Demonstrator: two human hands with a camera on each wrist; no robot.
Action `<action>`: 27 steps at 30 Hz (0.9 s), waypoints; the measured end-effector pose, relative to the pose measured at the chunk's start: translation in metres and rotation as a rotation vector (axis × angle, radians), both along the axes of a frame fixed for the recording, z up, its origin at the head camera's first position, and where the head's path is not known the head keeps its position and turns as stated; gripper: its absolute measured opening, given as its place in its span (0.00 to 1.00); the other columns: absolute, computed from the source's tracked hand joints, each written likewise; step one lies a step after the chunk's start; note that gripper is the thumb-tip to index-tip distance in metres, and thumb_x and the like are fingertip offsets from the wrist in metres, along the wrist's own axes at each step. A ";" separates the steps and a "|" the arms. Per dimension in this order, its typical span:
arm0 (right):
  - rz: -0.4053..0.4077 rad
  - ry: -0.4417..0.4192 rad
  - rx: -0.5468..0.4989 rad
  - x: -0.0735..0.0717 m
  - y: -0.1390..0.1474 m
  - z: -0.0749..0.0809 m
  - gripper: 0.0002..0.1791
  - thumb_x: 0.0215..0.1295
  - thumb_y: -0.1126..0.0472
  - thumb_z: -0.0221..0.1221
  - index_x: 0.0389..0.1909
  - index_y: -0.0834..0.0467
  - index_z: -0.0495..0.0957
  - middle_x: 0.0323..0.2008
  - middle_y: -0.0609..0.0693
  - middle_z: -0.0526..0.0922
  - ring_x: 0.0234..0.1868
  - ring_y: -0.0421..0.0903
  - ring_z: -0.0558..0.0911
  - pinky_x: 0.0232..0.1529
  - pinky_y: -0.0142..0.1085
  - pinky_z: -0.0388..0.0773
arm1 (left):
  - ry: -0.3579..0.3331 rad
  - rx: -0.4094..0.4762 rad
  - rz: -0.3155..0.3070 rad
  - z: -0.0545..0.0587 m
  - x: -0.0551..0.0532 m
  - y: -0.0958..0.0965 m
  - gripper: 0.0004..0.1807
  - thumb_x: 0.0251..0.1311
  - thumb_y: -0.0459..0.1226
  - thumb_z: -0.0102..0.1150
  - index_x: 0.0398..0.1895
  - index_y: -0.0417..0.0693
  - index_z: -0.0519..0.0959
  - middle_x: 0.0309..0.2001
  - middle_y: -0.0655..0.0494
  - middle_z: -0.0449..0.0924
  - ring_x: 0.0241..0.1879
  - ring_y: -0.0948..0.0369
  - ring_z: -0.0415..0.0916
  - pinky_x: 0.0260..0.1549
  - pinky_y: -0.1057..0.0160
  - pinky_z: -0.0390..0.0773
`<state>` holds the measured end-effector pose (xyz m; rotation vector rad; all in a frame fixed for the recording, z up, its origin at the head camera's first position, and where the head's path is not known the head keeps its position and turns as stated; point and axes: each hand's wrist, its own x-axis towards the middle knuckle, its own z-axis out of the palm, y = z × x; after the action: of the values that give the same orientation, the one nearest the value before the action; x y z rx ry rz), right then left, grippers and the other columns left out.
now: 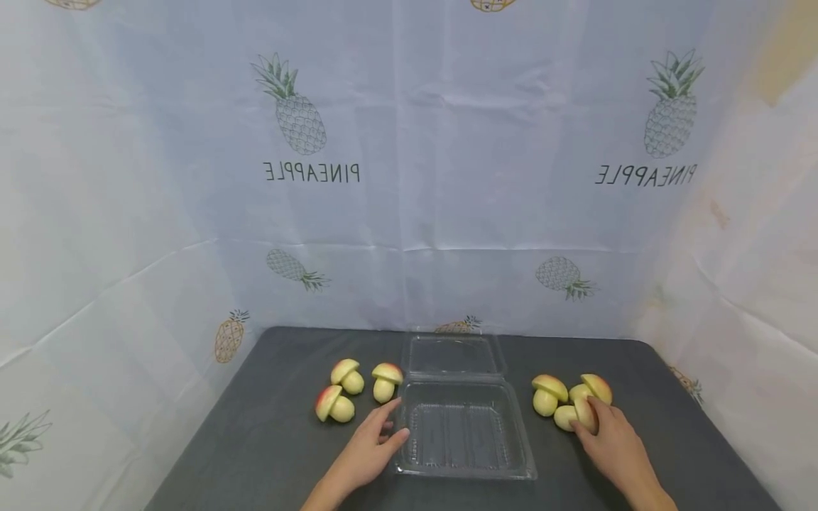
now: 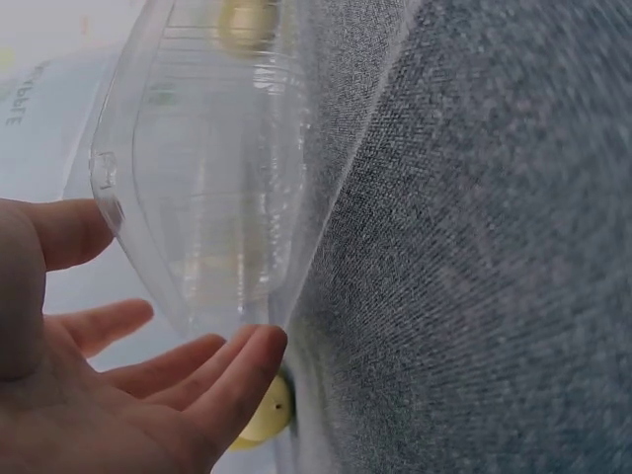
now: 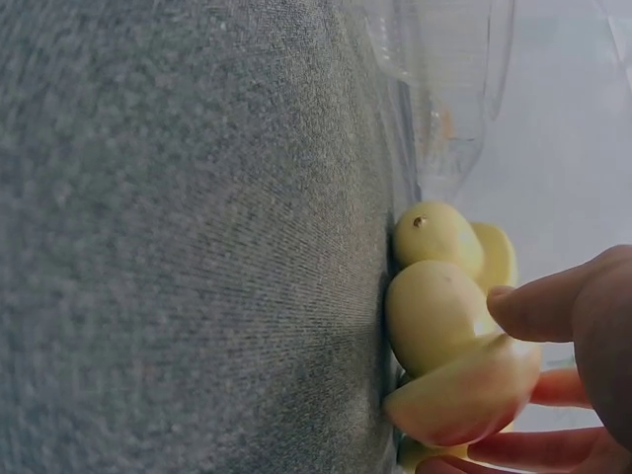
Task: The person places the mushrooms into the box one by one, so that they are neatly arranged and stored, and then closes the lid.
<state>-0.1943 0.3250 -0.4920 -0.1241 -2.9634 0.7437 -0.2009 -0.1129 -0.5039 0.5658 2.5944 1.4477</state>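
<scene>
My right hand (image 1: 616, 446) has its thumb and fingers around the cap of a mushroom-shaped piece (image 3: 462, 395), pale yellow with a reddish cap, lying on its side. Close against it are two similar pieces, one on the left (image 1: 547, 396) and one behind (image 1: 597, 387). Left of them a clear plastic clamshell box (image 1: 469, 472) sits with its lid (image 1: 454, 355) folded back. My left hand (image 1: 366, 451) is at the box's left side, fingers loosely extended and holding nothing; its thumb meets the rim in the left wrist view.
Three more mushroom-shaped pieces lie left of the box: one at the back (image 1: 348, 376), one in front (image 1: 334, 404) and one near the lid hinge (image 1: 386, 383). They share a dark grey table (image 1: 268, 426). A pineapple-print curtain (image 1: 447, 213) encloses the back and sides.
</scene>
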 end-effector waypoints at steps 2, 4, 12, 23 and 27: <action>-0.001 0.005 -0.005 0.000 0.001 -0.001 0.39 0.72 0.48 0.61 0.67 0.76 0.64 0.54 0.79 0.72 0.54 0.76 0.73 0.44 0.65 0.74 | -0.006 0.012 -0.003 -0.001 0.000 0.000 0.33 0.75 0.47 0.55 0.76 0.42 0.62 0.70 0.33 0.63 0.61 0.37 0.73 0.52 0.45 0.81; 0.003 0.012 -0.011 -0.001 0.001 -0.002 0.39 0.72 0.48 0.61 0.66 0.76 0.64 0.53 0.78 0.73 0.53 0.75 0.74 0.44 0.64 0.75 | -0.005 0.028 -0.009 -0.002 -0.001 0.000 0.33 0.75 0.46 0.56 0.76 0.41 0.62 0.71 0.33 0.63 0.61 0.37 0.73 0.52 0.45 0.81; 0.008 0.029 -0.041 0.000 0.005 -0.001 0.37 0.71 0.49 0.61 0.66 0.76 0.65 0.56 0.79 0.73 0.55 0.77 0.73 0.48 0.65 0.75 | -0.018 0.072 -0.037 -0.003 -0.001 0.001 0.34 0.74 0.43 0.57 0.76 0.40 0.60 0.73 0.35 0.61 0.62 0.37 0.72 0.53 0.43 0.81; -0.007 -0.008 -0.173 -0.003 0.010 -0.005 0.38 0.71 0.48 0.62 0.68 0.73 0.65 0.58 0.76 0.74 0.55 0.71 0.76 0.48 0.60 0.77 | -0.060 0.106 -0.046 -0.006 -0.003 0.003 0.35 0.71 0.40 0.61 0.76 0.40 0.61 0.74 0.34 0.60 0.63 0.36 0.71 0.52 0.38 0.79; -0.029 -0.057 -0.239 -0.003 0.011 -0.003 0.40 0.71 0.45 0.62 0.70 0.71 0.65 0.59 0.75 0.74 0.53 0.66 0.79 0.46 0.55 0.79 | -0.074 0.104 -0.052 -0.007 -0.004 0.003 0.35 0.71 0.41 0.60 0.76 0.40 0.61 0.74 0.35 0.60 0.64 0.36 0.70 0.53 0.34 0.77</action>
<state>-0.1977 0.3360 -0.4950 -0.2060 -2.9061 1.1058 -0.2053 -0.1095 -0.5111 0.5756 2.4420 1.5627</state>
